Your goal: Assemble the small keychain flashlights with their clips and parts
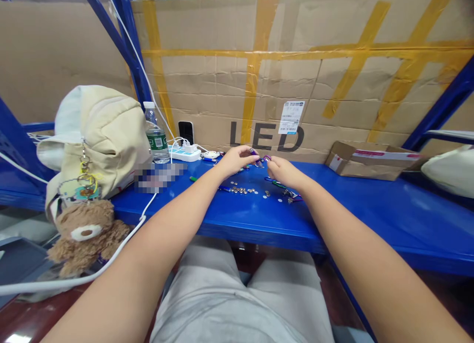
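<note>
My left hand (240, 160) is closed in a pinch on a small dark purple piece (255, 153), too small to make out its kind. Close beside it, my right hand (283, 172) pinches a purple loop (267, 158) that looks like a carabiner clip. I cannot tell whether the two purple parts are joined. Below the hands, several small round metal discs (240, 190) lie scattered on the blue table (255, 217). Beneath my right hand are clips in blue and green (278, 184) with small metal parts (291, 194). A blue stick-shaped piece (224, 189) lies near my left forearm.
At left sit a cream backpack (107, 120) with a teddy bear charm (89, 229), a water bottle (157, 138) and a white power strip (185, 152). A phone (186, 132) leans on the cardboard (211, 93) behind. An open carton (370, 162) stands right. A white cable (122, 256) crosses left.
</note>
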Demonstrator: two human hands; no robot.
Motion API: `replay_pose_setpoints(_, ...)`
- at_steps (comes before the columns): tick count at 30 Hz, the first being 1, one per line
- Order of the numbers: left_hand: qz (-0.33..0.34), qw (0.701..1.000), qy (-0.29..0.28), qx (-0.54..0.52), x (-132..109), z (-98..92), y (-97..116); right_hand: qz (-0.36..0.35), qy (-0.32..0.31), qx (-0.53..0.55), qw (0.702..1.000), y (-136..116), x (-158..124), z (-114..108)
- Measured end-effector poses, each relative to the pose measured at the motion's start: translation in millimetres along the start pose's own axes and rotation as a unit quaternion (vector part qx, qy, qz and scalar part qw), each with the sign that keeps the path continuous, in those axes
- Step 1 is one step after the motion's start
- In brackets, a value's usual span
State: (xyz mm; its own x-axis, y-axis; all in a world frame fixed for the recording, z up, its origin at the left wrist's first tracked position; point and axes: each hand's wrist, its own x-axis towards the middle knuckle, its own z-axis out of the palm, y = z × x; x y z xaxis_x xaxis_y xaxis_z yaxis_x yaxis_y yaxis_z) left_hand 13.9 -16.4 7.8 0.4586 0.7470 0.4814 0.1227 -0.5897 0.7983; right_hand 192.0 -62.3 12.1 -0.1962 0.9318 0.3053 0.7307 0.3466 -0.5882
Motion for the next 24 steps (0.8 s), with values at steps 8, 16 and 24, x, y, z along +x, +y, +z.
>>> replay_pose_setpoints(8, 0.015, 0.999, -0.001, -0.044, -1.1, 2.3, 2.5, 0.009, -0.057, 0.070, 0.996, 3.5, 0.3, -1.8)
replay_pose_setpoints(16, 0.047, 0.997, 0.044, -0.046, -0.5, -0.6, 1.2, 0.012, -0.084, 0.118, 0.989, 5.6, 0.4, -3.2)
replay_pose_setpoints(24, 0.049, 0.997, 0.052, -0.020, 1.7, 0.4, -3.7, 0.010, -0.081, 0.159, 0.984, -0.3, -3.4, -3.0)
